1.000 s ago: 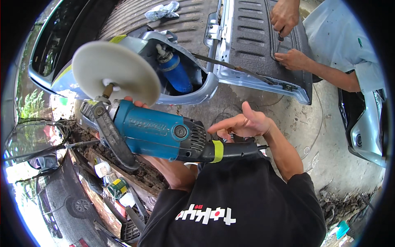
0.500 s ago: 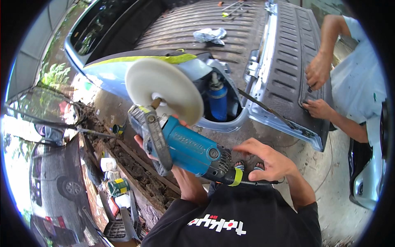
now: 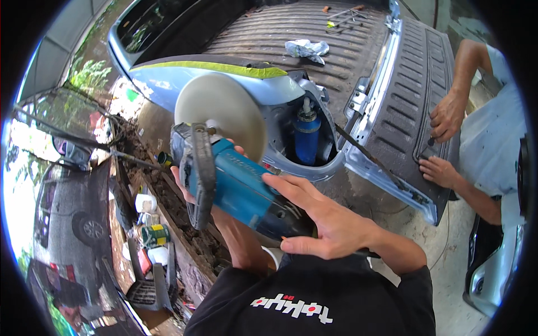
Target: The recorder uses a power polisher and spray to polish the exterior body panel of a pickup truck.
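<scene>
I hold a teal and black electric polisher (image 3: pixel 241 182) at chest height, its white round pad (image 3: pixel 218 101) on the far side, in front of the truck's pale blue side panel (image 3: pixel 162 92). My left hand (image 3: pixel 184 187) supports the tool from underneath near its head; fingertips show on either side and the palm is hidden. A dark side handle (image 3: pixel 203 176) sticks out from the head. Over the black rear of the tool lies my right hand (image 3: pixel 330 221), fingers across the top and thumb on the near side.
A blue bottle (image 3: pixel 306 140) stands in the panel's rear opening. A crumpled cloth (image 3: pixel 308 50) lies in the truck bed. At right, a co-worker's hands (image 3: pixel 445 120) work on the lowered tailgate (image 3: pixel 392 123). Cans and a plastic chair (image 3: pixel 151 291) are at lower left.
My right hand has moved left, from the tool's rear end onto its body. The pad and tool have tilted somewhat. The view has shifted slightly, and the co-worker's hands stay at the tailgate.
</scene>
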### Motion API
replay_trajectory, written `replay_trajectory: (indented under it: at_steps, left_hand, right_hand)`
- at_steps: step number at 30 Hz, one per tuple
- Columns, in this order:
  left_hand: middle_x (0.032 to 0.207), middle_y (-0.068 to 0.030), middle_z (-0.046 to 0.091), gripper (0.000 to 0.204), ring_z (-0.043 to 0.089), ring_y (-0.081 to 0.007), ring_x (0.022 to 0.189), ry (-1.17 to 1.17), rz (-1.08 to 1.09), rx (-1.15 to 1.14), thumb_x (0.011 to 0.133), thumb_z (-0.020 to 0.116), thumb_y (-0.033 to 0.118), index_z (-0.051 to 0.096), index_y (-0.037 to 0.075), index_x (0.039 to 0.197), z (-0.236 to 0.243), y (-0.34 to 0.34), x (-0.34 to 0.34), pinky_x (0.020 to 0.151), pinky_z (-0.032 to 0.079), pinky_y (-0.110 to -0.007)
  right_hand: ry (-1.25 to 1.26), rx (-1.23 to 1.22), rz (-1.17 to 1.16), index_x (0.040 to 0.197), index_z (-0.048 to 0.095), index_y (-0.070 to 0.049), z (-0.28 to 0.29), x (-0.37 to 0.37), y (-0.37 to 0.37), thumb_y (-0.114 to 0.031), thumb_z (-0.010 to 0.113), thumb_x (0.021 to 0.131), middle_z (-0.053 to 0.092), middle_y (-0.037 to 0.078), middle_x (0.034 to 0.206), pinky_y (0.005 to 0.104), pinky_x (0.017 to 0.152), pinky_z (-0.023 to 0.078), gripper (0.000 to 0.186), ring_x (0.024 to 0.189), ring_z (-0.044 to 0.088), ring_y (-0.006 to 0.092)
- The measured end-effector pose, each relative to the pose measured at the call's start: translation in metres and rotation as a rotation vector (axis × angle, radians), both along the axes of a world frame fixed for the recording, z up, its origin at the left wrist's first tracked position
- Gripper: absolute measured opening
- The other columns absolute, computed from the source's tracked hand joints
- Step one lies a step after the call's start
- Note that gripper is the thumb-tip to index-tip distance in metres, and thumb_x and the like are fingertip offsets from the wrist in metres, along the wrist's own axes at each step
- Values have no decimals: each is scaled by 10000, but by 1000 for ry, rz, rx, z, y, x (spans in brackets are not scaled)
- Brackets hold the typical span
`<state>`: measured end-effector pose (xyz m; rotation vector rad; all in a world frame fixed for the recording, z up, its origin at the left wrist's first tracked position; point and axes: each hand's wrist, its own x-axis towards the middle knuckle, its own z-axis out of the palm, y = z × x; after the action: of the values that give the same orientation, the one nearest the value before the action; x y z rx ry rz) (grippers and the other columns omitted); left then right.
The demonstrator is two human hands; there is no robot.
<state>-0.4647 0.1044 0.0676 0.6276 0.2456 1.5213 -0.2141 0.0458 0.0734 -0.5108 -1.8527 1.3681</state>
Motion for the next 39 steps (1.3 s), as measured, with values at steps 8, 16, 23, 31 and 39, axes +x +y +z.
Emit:
replay_trajectory:
  at_steps: [8, 16, 23, 31, 39]
  left_hand:
    - [1252, -319, 631, 936, 678, -449, 1041, 99, 271, -16, 982, 380, 738, 447, -57, 1471, 7, -50, 111, 938, 552, -549]
    - [1333, -184, 638, 650, 667, -283, 1148, 281, 405, 43, 1050, 448, 495, 471, 1, 1473, 3, -65, 210, 998, 551, -437]
    - [1255, -184, 670, 583, 681, -277, 1076, 429, 640, -69, 1022, 492, 426, 530, -3, 1415, 0, -76, 198, 939, 562, -419]
    - [1176, -192, 698, 610, 696, -299, 1009, 409, 846, -113, 1019, 499, 490, 565, -8, 1365, 1, -71, 178, 888, 578, -428]
    - [1175, -224, 692, 721, 702, -347, 982, 202, 547, -114, 1019, 461, 579, 527, -30, 1399, 4, -74, 211, 854, 597, -499]
  right_hand:
    - [-106, 29, -157, 1629, 201, -43, -19, 85, -32, -373, 785, 909, 436, 271, 1503, 470, 1146, 379, 984, 1345, 502, 419]
    - [269, -283, -82, 1627, 208, -7, -98, 147, -35, -269, 743, 902, 460, 164, 1515, 380, 1193, 278, 939, 1399, 427, 243]
    - [347, -351, -9, 1628, 195, 2, -147, 114, -32, -285, 748, 890, 481, 171, 1507, 379, 1194, 285, 965, 1389, 451, 254]
    - [399, -288, 178, 1638, 199, -48, -138, 83, 1, -341, 738, 925, 498, 189, 1505, 399, 1168, 346, 941, 1371, 490, 260]
    - [348, -253, 12, 1627, 189, -20, -137, 116, -33, -309, 745, 904, 541, 198, 1461, 406, 1162, 365, 956, 1348, 531, 296]
